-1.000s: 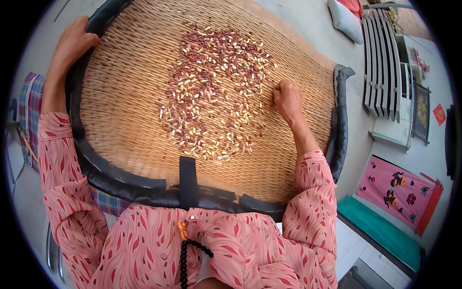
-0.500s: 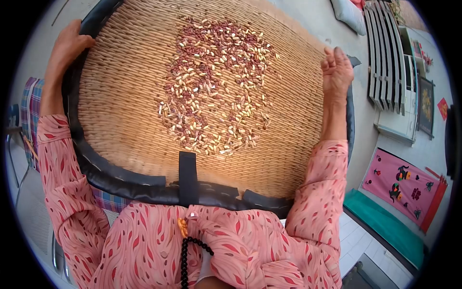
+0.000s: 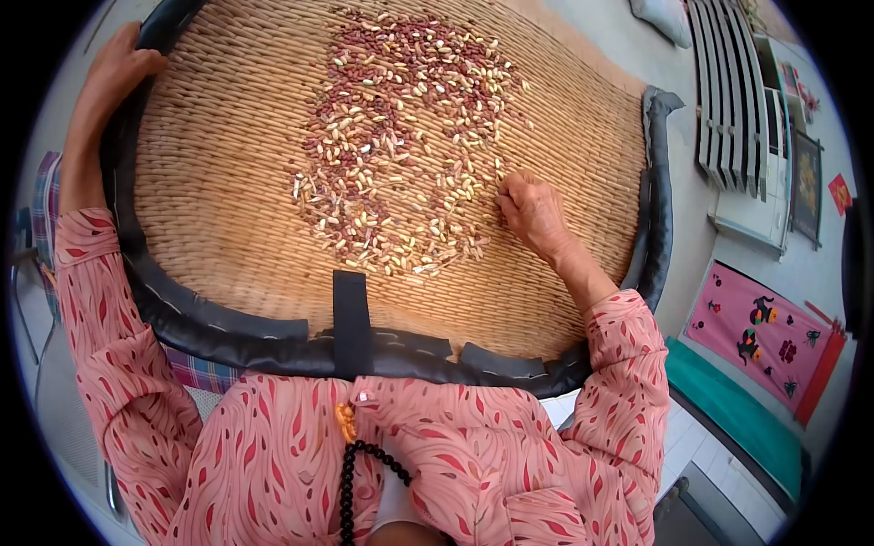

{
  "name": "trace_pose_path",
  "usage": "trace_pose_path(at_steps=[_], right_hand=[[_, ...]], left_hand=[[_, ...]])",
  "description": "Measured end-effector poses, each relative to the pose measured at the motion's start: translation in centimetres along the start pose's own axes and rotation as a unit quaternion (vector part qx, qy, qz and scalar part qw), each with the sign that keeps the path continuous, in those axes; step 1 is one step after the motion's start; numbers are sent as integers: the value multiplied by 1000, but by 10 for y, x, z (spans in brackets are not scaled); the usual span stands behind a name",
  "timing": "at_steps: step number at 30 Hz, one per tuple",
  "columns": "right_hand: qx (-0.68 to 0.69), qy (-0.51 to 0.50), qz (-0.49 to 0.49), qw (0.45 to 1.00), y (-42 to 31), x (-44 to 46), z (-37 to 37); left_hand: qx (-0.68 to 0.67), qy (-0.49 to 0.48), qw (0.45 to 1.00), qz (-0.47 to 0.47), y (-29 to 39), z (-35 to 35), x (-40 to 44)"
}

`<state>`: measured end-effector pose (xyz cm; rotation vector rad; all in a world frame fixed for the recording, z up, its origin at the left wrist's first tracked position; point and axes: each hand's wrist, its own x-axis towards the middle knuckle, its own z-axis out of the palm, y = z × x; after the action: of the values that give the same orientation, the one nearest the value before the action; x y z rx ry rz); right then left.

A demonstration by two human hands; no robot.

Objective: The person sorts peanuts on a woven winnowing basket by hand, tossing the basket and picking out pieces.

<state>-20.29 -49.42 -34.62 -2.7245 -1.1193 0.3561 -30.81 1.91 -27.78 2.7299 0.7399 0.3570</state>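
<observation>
A wide woven winnowing basket with a black-wrapped rim spans the view in front of my chest. On its weave lies a loose patch of what look like shelled peanuts, some dark red, others pale yellow, with pale bits among them. My left hand is closed round the rim at the upper left. Over the weave, at the right edge of the patch, my right hand has its fingers curled together, pointing at the pale pieces. Whatever is between those fingertips, if anything, is hidden.
A black strap sticks up from the near rim. On the right are a slatted panel, a pink printed cloth and a green cloth. Plaid fabric shows under the basket, beside a metal chair.
My right hand has left the basket's right side and come down and left to the edge of the peanuts, fingers now curled. My left hand keeps its grip; the basket has shifted slightly.
</observation>
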Motion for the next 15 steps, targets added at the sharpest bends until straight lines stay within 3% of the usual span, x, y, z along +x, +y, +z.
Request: trace_pose_path(at_steps=[4,7,8,15], right_hand=[[34,13,-43,998,12,-2,-1],[154,27,82,984,13,4,-27],[168,42,81,982,16,5,-29],[81,40,12,996,11,5,0]], left_hand=[[-16,7,1000,17,0,3,1],[-25,4,1000,13,-2,5,3],[-25,1,1000,10,-4,5,3],[26,-26,999,19,-10,1,7]])
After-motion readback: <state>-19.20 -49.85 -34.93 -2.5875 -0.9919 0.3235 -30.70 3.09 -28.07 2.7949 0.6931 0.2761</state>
